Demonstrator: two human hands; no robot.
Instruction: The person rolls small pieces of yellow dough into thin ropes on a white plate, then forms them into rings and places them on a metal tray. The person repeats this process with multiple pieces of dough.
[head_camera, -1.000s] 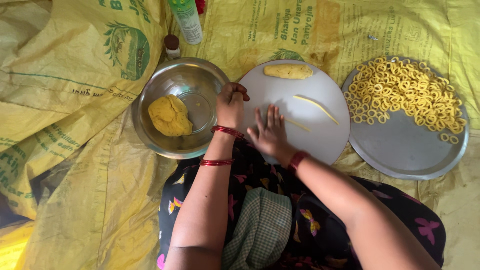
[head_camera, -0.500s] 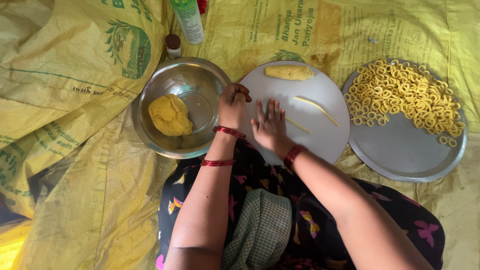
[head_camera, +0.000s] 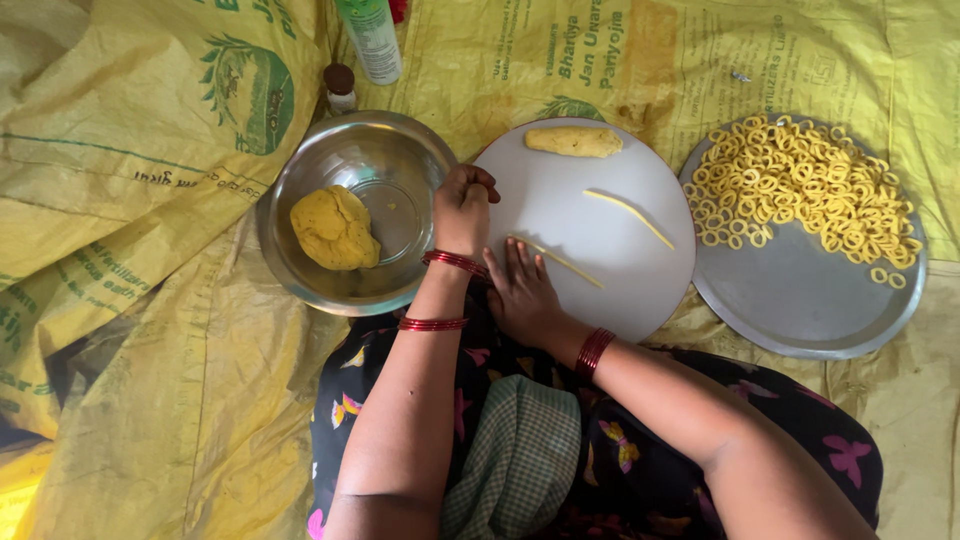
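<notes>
Yellow dough strip (head_camera: 560, 262) under flat right hand (head_camera: 522, 292).

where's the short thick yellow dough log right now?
In the head view, the short thick yellow dough log lies at the far edge of the round white board, beyond both hands, between the steel bowl and the steel plate of dough rings.

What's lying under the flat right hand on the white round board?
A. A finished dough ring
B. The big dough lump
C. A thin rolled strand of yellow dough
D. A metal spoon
C: the right hand lies flat on the white board, with a thin dough strand running out from under its fingers.
</notes>
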